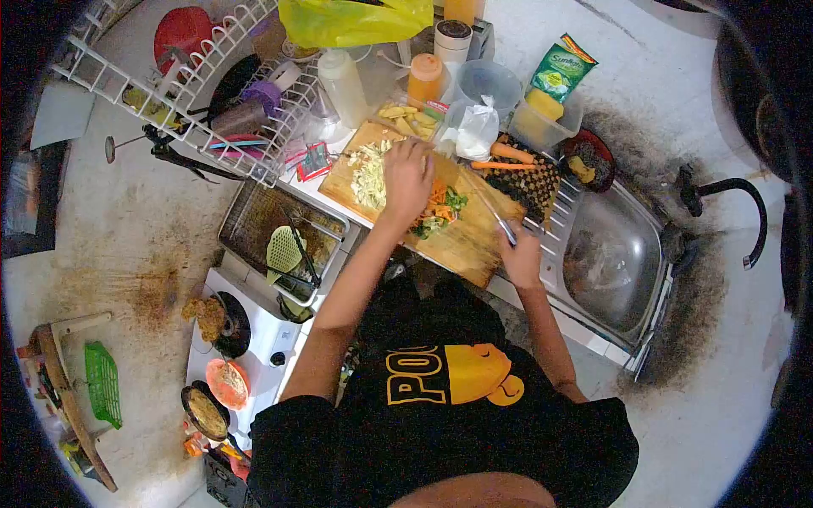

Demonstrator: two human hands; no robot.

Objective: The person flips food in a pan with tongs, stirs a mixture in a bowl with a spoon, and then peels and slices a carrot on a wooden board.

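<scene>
A wooden cutting board lies at a slant on the counter. My left hand rests at the right edge of a pile of pale chopped cabbage on the board; its fingers are bent, and what lies under them is hidden. Chopped carrot and green pieces lie to the right of that hand. My right hand is wrapped round the handle of a knife, whose blade points up and left over the board.
Behind the board are a squeeze bottle, an orange bottle, a plastic bag and whole carrots. A metal sink is on the right. To the left are a dish rack, a fryer and a stove.
</scene>
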